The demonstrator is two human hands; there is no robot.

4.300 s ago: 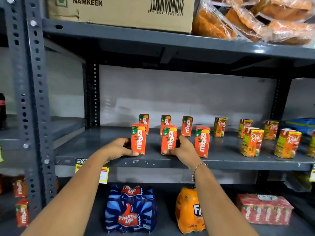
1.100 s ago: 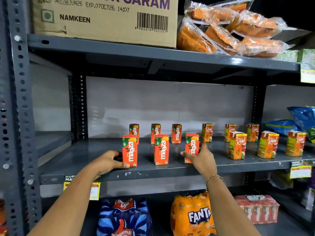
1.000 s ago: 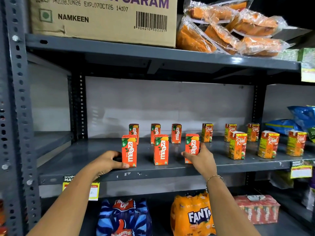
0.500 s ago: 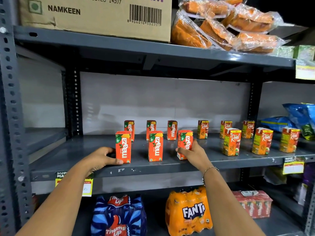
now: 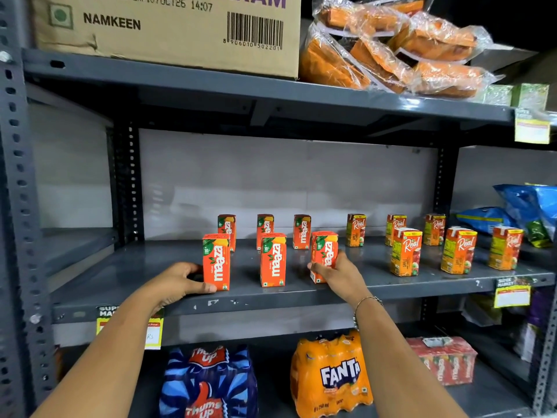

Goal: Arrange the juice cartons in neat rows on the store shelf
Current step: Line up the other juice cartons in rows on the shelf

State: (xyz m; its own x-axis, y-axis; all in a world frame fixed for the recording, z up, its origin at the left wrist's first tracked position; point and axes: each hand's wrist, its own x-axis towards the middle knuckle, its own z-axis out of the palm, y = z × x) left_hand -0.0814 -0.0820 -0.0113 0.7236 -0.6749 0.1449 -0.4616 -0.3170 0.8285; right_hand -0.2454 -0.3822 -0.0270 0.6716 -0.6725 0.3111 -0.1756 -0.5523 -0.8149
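Juice cartons (image 5: 272, 260) stand in two rows on the gray shelf (image 5: 376, 292). Your left hand (image 5: 176, 282) grips the front-left carton (image 5: 216, 262) near its base. Your right hand (image 5: 340, 273) clasps the third front carton (image 5: 324, 254), which tilts slightly off upright.

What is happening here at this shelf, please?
A person is tidying the grey shelf. The left hand grips the front-left Maaza carton, and the right hand grips the front-right Maaza carton. The middle front Maaza carton stands free between them. Three back Maaza cartons stand behind, and Real cartons stand in two rows to the right.
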